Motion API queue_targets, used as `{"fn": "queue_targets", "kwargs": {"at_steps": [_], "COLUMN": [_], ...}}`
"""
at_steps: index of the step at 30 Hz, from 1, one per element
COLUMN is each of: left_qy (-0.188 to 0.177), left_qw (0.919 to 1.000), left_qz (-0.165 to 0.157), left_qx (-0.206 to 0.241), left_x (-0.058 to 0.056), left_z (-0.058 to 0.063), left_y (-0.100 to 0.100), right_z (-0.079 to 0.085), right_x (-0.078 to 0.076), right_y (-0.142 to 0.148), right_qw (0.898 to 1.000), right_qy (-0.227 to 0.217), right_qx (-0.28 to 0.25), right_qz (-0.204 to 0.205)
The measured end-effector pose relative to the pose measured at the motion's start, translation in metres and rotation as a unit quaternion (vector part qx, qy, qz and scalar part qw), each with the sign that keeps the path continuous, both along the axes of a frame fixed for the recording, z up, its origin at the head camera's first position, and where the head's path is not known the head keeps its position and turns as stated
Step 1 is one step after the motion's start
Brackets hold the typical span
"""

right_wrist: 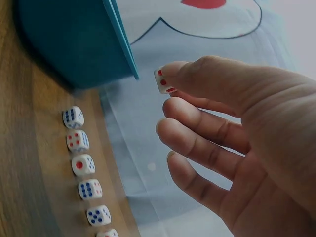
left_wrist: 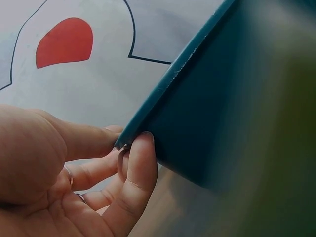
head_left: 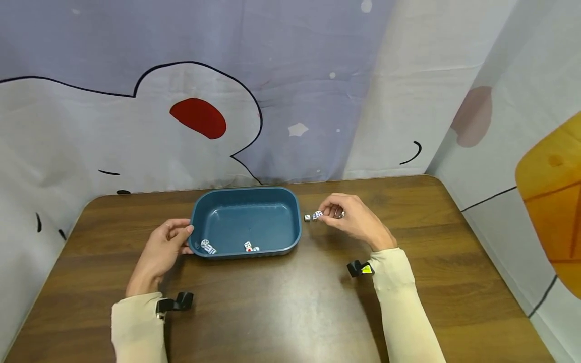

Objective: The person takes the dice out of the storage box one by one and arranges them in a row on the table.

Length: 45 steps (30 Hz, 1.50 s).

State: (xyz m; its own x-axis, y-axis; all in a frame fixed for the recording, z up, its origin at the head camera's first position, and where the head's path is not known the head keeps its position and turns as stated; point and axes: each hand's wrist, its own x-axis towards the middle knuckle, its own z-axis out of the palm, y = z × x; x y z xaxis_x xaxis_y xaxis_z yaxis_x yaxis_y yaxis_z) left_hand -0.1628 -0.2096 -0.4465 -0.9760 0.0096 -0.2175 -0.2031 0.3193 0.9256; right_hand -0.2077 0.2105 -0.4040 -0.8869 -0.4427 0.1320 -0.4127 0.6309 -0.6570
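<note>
A blue-green plastic tray [head_left: 245, 190] rests near the back of the table, with several white dice lying in its front part. My left hand [head_left: 162, 247] grips the tray's rim at its left end; the left wrist view shows thumb and fingers pinching the edge [left_wrist: 163, 86]. To the right of the tray, my right hand [head_left: 351, 216] pinches a die [right_wrist: 164, 81] with red dots between thumb and index finger, just above the table. The other fingers are loosely bent. Below it runs a row of several dice [right_wrist: 83, 165], partly covered by the hand in the head view.
The brown wooden table [head_left: 290, 307] ends at a printed cloth backdrop [head_left: 317, 101] behind the tray. Another cloth wall [head_left: 504, 201] stands along the right side. Each wrist wears a small black camera mount [head_left: 174, 303].
</note>
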Motion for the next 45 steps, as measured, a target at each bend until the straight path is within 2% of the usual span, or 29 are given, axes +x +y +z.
{"fn": "queue_targets", "kwargs": {"at_steps": [5, 16, 31, 45], "left_qy": [0.005, -0.002, 0.001, -0.001], "left_qw": [0.9999, 1.0000, 1.0000, 0.9999], "left_qz": [0.000, -0.007, -0.001, -0.006], "left_qx": [0.011, -0.006, 0.001, -0.016], "left_x": [0.001, 0.004, 0.003, 0.005], "left_z": [0.000, 0.000, 0.000, 0.001], "left_y": [-0.001, 0.000, 0.000, -0.002], "right_z": [0.001, -0.004, -0.007, -0.007], "right_x": [-0.002, -0.002, -0.003, -0.004], "right_y": [0.008, 0.023, 0.036, 0.046], "right_qw": [1.000, 0.999, 0.998, 0.996], "right_qy": [0.000, -0.007, -0.029, -0.040], "right_qx": [0.005, 0.005, 0.002, 0.004], "right_qz": [-0.008, -0.031, -0.064, -0.083]}}
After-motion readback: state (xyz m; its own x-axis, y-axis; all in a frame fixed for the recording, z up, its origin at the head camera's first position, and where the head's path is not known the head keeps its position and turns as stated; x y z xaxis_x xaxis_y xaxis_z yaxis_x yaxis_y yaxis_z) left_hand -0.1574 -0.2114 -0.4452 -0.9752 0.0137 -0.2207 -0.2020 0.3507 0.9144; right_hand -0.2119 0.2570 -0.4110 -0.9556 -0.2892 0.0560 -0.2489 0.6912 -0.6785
